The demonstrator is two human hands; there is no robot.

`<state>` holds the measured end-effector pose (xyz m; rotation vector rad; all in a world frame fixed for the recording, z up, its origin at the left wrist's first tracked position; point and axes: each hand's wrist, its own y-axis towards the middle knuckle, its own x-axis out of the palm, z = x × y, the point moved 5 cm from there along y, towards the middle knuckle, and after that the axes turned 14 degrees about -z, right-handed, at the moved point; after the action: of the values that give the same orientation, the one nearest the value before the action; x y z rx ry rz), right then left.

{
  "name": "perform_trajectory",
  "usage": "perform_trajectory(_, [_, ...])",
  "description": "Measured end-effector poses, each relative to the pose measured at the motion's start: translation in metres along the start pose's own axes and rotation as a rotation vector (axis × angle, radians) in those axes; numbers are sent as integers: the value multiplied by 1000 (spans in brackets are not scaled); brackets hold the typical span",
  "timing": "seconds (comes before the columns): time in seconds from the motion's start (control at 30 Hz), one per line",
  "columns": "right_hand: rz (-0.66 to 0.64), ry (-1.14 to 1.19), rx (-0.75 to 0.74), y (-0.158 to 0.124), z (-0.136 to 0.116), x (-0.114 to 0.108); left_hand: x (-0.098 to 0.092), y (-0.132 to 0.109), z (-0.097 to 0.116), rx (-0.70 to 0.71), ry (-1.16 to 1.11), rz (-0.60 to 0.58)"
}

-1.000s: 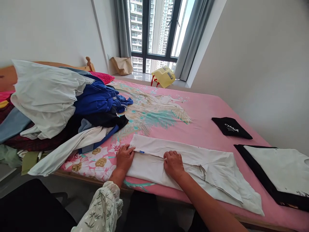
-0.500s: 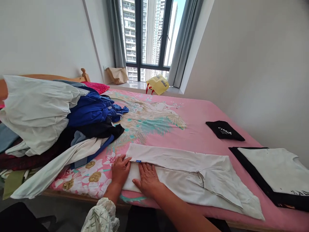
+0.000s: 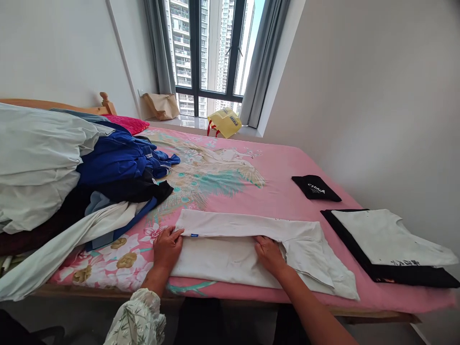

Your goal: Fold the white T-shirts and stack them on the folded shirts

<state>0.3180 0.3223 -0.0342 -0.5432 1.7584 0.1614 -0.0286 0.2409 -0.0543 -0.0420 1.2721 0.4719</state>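
Observation:
A white T-shirt lies lengthwise at the near edge of the bed, its far side folded over in a long flap with a small blue tag on the flap's edge. At the hem end on the left, my left hand pinches the flap's corner beside the tag. My right hand holds the same edge farther right, near the sleeve, its fingertips partly hidden under the cloth. The sleeve and shoulder end of the T-shirt spreads out to the right.
A heap of clothes covers the bed's left side, one white sleeve trailing over the edge. Folded black and white shirts lie at right, with a folded black garment behind. A yellow bag and brown paper bag stand by the window.
My right hand has slid right along the flap's edge, from near the tag toward the sleeve, and its fingers now grip the edge. The left hand stays at the corner. The view has shifted slightly.

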Motion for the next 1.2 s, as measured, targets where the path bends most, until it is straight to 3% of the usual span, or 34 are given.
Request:
perform_trajectory(0.23, [125, -61, 86, -17, 15, -2, 2, 2, -2, 18, 29, 4])
perform_trajectory(0.5, [27, -109, 29, -20, 22, -13, 1, 5, 1, 25, 53, -2])
perform_trajectory(0.67, [-26, -151, 132, -17, 31, -15, 1, 4, 2, 26, 65, -8])
perform_trajectory(0.9, [-41, -179, 86, -25, 28, -19, 1, 4, 3, 38, 72, 6])
perform_trajectory(1.07, [-43, -250, 202, -18, 35, -17, 2, 4, 1, 30, 68, -13])
perform_trajectory(1.2, [21, -219, 148, -24, 15, -19, 3, 5, 0, 23, 64, -27])
